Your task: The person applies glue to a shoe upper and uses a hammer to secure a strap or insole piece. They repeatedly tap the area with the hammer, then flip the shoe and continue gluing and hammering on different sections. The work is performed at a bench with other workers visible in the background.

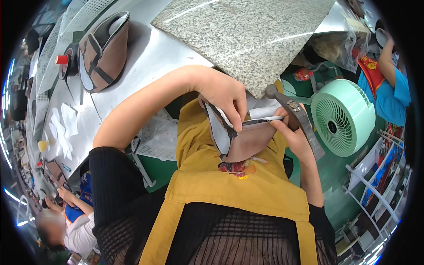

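A brownish-pink shoe upper [247, 143] with a grey lining and black edging is held over my lap, against the yellow apron [238, 194]. My left hand [223, 99] is closed, pinching the upper's edge near its opening with thumb and fingers. My right hand [293, 134] grips the far right end of the upper between thumb and fingers. A metal hammer [298, 117] is also in that hand, its head lying across the back of the fingers; its handle is mostly hidden. A white strip shows inside the upper.
A speckled stone slab [243, 39] lies ahead on the metal table [163, 55]. Another shoe upper [104, 55] stands at left beside a black tape roll [66, 66] and white cut pieces [62, 128]. A green fan [342, 117] stands at right. Co-workers sit at both sides.
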`<action>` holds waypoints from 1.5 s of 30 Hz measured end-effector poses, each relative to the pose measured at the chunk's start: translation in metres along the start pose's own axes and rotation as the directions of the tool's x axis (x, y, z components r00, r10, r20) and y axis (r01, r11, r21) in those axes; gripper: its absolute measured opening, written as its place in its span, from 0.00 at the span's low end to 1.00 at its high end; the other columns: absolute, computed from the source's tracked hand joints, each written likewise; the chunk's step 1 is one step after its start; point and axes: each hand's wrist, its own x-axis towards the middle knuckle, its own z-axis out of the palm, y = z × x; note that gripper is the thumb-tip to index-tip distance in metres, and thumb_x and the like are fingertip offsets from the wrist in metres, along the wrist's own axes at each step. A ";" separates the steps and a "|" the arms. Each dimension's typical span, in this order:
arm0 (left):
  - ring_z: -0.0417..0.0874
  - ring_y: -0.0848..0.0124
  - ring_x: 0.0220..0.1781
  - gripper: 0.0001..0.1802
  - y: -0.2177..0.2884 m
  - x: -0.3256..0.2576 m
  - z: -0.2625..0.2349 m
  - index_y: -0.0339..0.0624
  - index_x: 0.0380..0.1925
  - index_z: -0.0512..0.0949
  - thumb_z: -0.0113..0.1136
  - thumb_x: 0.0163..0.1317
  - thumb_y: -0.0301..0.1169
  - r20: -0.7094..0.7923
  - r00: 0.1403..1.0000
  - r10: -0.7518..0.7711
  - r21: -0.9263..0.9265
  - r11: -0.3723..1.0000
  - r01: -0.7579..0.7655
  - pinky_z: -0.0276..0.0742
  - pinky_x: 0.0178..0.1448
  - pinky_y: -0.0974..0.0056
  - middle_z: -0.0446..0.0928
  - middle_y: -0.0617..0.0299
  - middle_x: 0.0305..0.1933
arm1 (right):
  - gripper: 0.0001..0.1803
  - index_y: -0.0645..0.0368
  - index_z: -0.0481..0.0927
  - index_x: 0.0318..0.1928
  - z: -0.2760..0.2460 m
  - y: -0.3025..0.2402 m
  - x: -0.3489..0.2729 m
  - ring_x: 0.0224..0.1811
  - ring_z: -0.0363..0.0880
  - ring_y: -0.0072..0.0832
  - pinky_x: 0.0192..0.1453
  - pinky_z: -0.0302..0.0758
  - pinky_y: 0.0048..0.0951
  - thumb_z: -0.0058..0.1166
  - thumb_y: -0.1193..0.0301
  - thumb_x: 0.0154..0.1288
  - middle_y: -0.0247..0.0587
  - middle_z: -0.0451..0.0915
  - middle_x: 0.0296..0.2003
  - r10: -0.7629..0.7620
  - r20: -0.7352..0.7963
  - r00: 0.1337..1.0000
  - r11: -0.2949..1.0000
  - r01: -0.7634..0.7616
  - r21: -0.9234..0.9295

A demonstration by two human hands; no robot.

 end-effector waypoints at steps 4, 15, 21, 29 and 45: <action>0.79 0.74 0.43 0.11 -0.021 0.020 0.019 0.38 0.34 0.82 0.66 0.59 0.35 -0.183 0.925 0.333 0.016 0.942 -0.335 0.73 0.48 0.68 0.81 0.62 0.37 | 0.15 0.60 0.72 0.40 -0.004 0.013 -0.003 0.25 0.62 0.10 0.29 0.61 0.15 0.65 0.80 0.56 0.29 0.76 0.33 0.020 -0.047 0.999 0.999 -0.017 0.051; 0.79 0.75 0.36 0.14 0.000 0.016 0.045 0.41 0.39 0.80 0.58 0.65 0.40 -0.590 0.801 0.101 -0.107 0.973 -0.202 0.72 0.42 0.68 0.81 0.61 0.32 | 0.13 0.61 0.72 0.42 -0.002 0.028 -0.006 0.35 0.69 0.15 0.39 0.66 0.19 0.59 0.83 0.58 0.32 0.75 0.35 0.058 -0.157 0.986 0.993 -0.041 0.108; 0.76 0.80 0.35 0.12 0.015 0.012 0.037 0.41 0.37 0.81 0.60 0.64 0.39 -0.596 0.803 -0.003 -0.285 0.936 -0.208 0.71 0.41 0.70 0.79 0.65 0.32 | 0.16 0.60 0.71 0.44 -0.014 0.019 0.010 0.33 0.67 0.14 0.37 0.65 0.16 0.59 0.84 0.57 0.37 0.79 0.42 0.070 -0.153 0.986 0.971 -0.032 0.238; 0.75 0.81 0.38 0.12 0.001 0.001 0.029 0.39 0.37 0.81 0.60 0.64 0.38 -0.491 0.851 0.190 -0.413 0.809 -0.419 0.70 0.45 0.71 0.80 0.69 0.34 | 0.13 0.61 0.72 0.45 -0.029 0.024 0.014 0.28 0.63 0.10 0.29 0.62 0.16 0.58 0.73 0.62 0.38 0.78 0.45 0.105 0.115 0.988 0.921 -0.140 0.363; 0.75 0.80 0.32 0.08 0.004 0.009 0.034 0.38 0.32 0.83 0.63 0.60 0.32 -0.718 0.681 -0.142 -0.240 0.969 -0.051 0.71 0.38 0.71 0.80 0.66 0.30 | 0.16 0.60 0.73 0.40 -0.026 0.016 0.021 0.30 0.68 0.16 0.36 0.67 0.19 0.67 0.73 0.55 0.29 0.73 0.31 0.075 -0.116 0.990 0.983 -0.093 -0.157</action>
